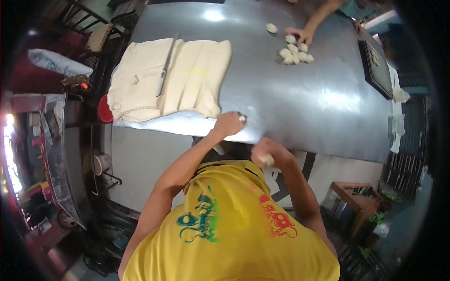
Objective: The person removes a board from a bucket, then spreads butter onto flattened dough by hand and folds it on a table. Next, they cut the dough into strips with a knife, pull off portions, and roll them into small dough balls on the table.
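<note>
My left hand [228, 124] is closed at the near edge of the metal table, just off the corner of the big dough slab. A small pale bit of dough shows at its fingers. Nearer my body, in front of the table edge, my right hand [273, 151] is curled around a piece of dough [267, 160] and slightly blurred. The thick folded dough slab [201, 77] covers the table's left part. Across it lies a long knife [165, 70], with a small dough scrap [136, 80] to its left.
At the far side, another person's hand [305, 36] touches a cluster of dough pieces [293, 55]; a single piece [271, 28] sits apart. A dark tray [378, 77] with several pieces stands at the right edge of the metal table [300, 103]. A red bucket [105, 109] is at left.
</note>
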A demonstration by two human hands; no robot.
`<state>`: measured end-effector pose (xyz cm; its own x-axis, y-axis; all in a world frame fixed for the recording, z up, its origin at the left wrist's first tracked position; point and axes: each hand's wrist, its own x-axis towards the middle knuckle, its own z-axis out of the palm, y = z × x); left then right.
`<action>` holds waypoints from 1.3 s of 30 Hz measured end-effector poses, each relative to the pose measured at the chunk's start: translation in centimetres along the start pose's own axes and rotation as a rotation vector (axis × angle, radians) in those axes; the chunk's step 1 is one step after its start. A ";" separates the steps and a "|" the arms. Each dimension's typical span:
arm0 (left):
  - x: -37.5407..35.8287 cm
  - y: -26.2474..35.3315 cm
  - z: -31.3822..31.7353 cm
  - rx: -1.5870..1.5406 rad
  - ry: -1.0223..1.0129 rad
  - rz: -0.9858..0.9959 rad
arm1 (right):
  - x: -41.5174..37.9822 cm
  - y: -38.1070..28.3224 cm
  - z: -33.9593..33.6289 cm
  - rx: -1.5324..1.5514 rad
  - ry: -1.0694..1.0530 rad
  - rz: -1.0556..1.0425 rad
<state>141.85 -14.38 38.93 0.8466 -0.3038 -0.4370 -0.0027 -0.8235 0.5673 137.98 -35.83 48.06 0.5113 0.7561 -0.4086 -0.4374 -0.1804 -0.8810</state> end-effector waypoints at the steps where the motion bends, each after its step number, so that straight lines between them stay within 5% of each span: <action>1: 0.4 -1.8 -0.3 -0.175 0.110 0.021 | -0.9 -2.4 0.9 0.031 -0.047 -0.031; 2: 0.2 -2.1 -3.4 -0.301 0.044 -0.009 | -0.8 -5.9 1.8 -0.280 0.194 -0.017; 4: -2.9 -2.0 -10.0 -0.570 -0.119 -0.091 | 3.1 -5.2 -0.5 -0.278 0.789 -0.020; 6: -3.6 -7.7 -13.7 -0.408 0.225 0.058 | 6.2 -3.0 -2.5 -1.376 1.328 -0.088; 7: -2.9 -12.6 -14.8 -0.416 0.465 0.143 | 7.8 -3.6 -1.5 -0.999 1.313 -0.042; 8: -4.3 -14.3 -18.7 -0.393 0.610 -0.001 | 8.9 -4.1 -0.4 -0.634 1.265 0.005; 9: -3.7 -18.8 -21.0 -0.132 0.870 0.058 | 10.2 -4.8 0.4 -0.277 1.192 0.047; 11: -5.6 -26.5 -23.9 0.226 0.867 -0.140 | 14.4 -6.1 3.2 -0.296 0.901 -0.001; 14: -7.7 -30.8 -24.8 0.231 0.673 -0.023 | 19.9 -7.2 7.9 -0.720 0.698 -0.122; 15: -7.8 -31.0 -25.4 0.004 0.699 -0.052 | 21.9 -7.7 9.2 -0.930 0.669 -0.185; 17: -8.6 -29.5 -24.9 -0.475 0.718 -0.141 | 24.0 -10.6 12.3 -0.567 0.615 -0.100; 20: -9.4 -26.1 -26.6 -1.823 0.588 -0.383 | 26.4 -12.8 14.4 -0.286 0.605 -0.080; 22: -7.5 -31.0 -24.2 -2.235 -0.114 0.462 | 27.2 -13.8 15.1 -0.194 0.620 -0.053; 24: -7.6 -25.2 -25.2 -2.278 0.016 0.436 | 27.5 -14.5 15.3 -0.138 0.631 -0.135; 25: -7.0 -24.4 -23.9 -2.154 0.185 0.248 | 27.7 -14.8 15.3 -0.120 0.646 -0.187; 28: -7.6 -18.7 -24.9 -0.829 0.320 0.273 | 26.9 -15.9 15.1 -0.219 0.699 -0.279; 29: -7.8 -17.1 -25.1 -0.855 0.083 0.244 | 26.5 -16.0 14.7 -0.342 0.693 -0.289; 32: -6.2 -14.5 -22.3 -0.859 -0.089 0.426 | 24.2 -13.7 12.9 -0.558 0.733 -0.313; 35: -4.2 -12.0 -18.1 -0.566 -0.040 0.383 | 20.0 -11.9 11.3 -0.552 0.765 -0.224; 39: -1.5 -7.1 -10.6 -0.260 0.090 0.271 | 16.6 -4.7 8.3 -0.696 1.022 -0.398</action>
<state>146.23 -2.98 42.94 0.8770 -0.4412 -0.1904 -0.1075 -0.5664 0.8171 142.36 -17.19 47.38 0.9805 0.0692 0.1840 0.1898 -0.5759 -0.7952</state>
